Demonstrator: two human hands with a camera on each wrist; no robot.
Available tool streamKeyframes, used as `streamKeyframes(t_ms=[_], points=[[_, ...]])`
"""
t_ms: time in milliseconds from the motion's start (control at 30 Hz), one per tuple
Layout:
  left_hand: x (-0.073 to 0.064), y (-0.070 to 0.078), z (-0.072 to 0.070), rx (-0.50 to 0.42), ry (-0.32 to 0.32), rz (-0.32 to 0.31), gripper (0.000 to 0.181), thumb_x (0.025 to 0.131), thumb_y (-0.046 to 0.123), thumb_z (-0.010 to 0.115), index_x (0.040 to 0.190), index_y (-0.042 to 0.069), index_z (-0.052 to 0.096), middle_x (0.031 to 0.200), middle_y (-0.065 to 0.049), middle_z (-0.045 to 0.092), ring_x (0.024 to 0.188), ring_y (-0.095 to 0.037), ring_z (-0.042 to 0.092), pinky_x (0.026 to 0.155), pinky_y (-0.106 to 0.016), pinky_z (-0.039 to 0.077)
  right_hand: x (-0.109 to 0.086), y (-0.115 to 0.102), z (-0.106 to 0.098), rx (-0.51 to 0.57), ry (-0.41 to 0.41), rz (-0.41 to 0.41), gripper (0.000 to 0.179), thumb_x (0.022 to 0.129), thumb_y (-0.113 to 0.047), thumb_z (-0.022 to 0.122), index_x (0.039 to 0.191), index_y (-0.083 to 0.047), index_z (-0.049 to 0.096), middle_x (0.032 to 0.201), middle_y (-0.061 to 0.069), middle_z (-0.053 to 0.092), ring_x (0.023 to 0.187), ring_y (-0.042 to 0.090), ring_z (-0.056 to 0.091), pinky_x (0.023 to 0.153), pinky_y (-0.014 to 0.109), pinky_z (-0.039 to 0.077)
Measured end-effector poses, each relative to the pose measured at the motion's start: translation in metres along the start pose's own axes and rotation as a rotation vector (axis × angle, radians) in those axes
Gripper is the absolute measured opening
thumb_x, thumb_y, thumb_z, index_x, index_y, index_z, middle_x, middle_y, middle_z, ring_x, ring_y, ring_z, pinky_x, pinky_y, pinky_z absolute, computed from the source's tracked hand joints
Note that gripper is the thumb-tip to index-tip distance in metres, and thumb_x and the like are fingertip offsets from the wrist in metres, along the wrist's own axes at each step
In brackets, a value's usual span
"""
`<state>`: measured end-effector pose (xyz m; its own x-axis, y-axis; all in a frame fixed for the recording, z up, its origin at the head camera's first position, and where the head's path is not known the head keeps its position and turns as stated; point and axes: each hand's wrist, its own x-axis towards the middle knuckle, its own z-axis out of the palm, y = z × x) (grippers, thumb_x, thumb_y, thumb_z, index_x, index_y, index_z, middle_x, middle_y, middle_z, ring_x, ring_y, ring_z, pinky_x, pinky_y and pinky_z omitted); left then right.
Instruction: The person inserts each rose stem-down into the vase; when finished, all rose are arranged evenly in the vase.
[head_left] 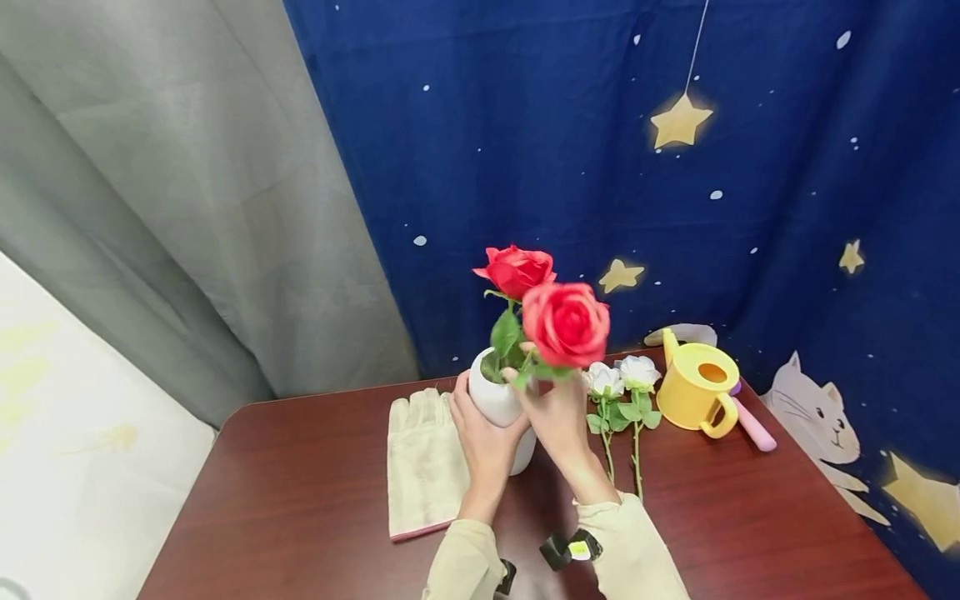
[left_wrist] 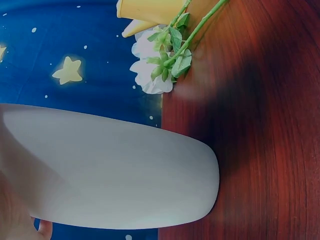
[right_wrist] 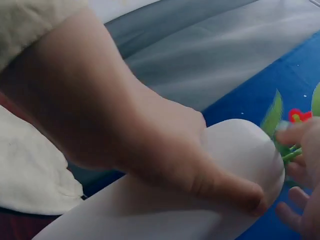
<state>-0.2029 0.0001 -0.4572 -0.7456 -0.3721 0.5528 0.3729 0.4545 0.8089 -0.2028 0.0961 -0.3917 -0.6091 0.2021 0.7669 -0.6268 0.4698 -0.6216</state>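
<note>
My left hand (head_left: 486,440) grips the upper part of a tall white vase (head_left: 495,402), thumb across its near side. In the right wrist view that left hand (right_wrist: 170,145) wraps round the vase (right_wrist: 245,150) just below its mouth. A red rose (head_left: 516,271) stands in the vase, its leaves at the rim. Over the vase's right side is a second red rose (head_left: 567,323), slightly blurred. My right hand (head_left: 561,417) pinches this rose's stem by the mouth, partly hidden beneath bloom and leaves. The left wrist view shows the vase's lower body (left_wrist: 125,175) close up.
Pale work gloves (head_left: 423,467) lie left of the vase. To the right are two white roses (head_left: 606,379) with leafy stems, a yellow watering can (head_left: 693,387) and a pink-handled tool (head_left: 753,425). Behind the brown table (head_left: 300,500) hang grey and blue curtains (head_left: 525,125).
</note>
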Motion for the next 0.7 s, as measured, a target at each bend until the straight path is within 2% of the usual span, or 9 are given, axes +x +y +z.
streamKeyframes(t_ms=[100,167,267,400,433,533,700], points=[[0.0,0.0,0.001,-0.005,0.011,-0.001,0.093,0.058,0.044,0.084,0.133,0.016,0.039,0.117,-0.005,0.043,0.103,-0.018,0.045,0.08,-0.038,0.043,-0.007,0.003,0.0,0.035,-0.037,0.021,0.036,0.073,-0.014,0.079,0.105,-0.007,0.064,0.101,0.006,0.064,0.096,0.022,0.057,0.081,0.036,0.043],[0.0,0.0,0.001,-0.01,0.016,0.004,0.093,0.057,0.044,0.085,0.133,0.017,0.039,0.117,-0.005,0.043,0.102,-0.017,0.045,0.079,-0.038,0.043,-0.012,0.005,-0.003,0.049,-0.027,0.046,0.036,0.073,-0.011,0.078,0.106,-0.006,0.064,0.102,0.007,0.063,0.1,0.022,0.056,0.085,0.034,0.042],[-0.001,0.0,0.002,-0.009,0.0,-0.004,0.094,0.057,0.048,0.083,0.134,0.019,0.038,0.119,-0.003,0.043,0.104,-0.016,0.044,0.08,-0.037,0.044,-0.015,-0.006,-0.013,0.102,-0.016,0.101,0.033,0.075,0.001,0.074,0.106,0.001,0.063,0.102,0.015,0.062,0.099,0.022,0.055,0.086,0.038,0.045],[0.0,0.001,0.003,-0.008,-0.01,-0.012,0.094,0.058,0.05,0.082,0.135,0.018,0.038,0.12,-0.002,0.043,0.105,-0.015,0.043,0.081,-0.036,0.044,-0.013,-0.024,-0.023,0.203,-0.043,0.182,0.031,0.077,0.01,0.067,0.107,0.011,0.058,0.104,0.023,0.058,0.098,0.013,0.053,0.084,0.048,0.046],[0.0,0.001,0.003,-0.007,-0.008,-0.009,0.094,0.058,0.049,0.083,0.135,0.018,0.038,0.12,-0.002,0.043,0.105,-0.015,0.043,0.081,-0.036,0.044,-0.013,-0.024,-0.023,0.218,-0.048,0.193,0.032,0.077,0.01,0.067,0.108,0.012,0.058,0.104,0.023,0.058,0.098,0.009,0.053,0.084,0.047,0.046],[0.001,0.002,0.002,-0.003,-0.003,-0.006,0.095,0.057,0.046,0.084,0.135,0.017,0.038,0.12,-0.002,0.044,0.105,-0.015,0.043,0.08,-0.037,0.044,-0.009,-0.028,-0.023,0.252,-0.061,0.206,0.033,0.077,0.012,0.066,0.109,0.012,0.057,0.105,0.024,0.059,0.098,0.011,0.055,0.086,0.039,0.046],[0.0,0.002,0.001,0.004,-0.001,-0.002,0.097,0.055,0.045,0.085,0.135,0.017,0.038,0.121,-0.003,0.043,0.105,-0.016,0.043,0.081,-0.038,0.044,0.001,-0.036,-0.021,0.273,-0.054,0.199,0.028,0.076,0.013,0.067,0.103,0.013,0.06,0.099,0.025,0.062,0.096,0.031,0.059,0.087,0.023,0.044]])
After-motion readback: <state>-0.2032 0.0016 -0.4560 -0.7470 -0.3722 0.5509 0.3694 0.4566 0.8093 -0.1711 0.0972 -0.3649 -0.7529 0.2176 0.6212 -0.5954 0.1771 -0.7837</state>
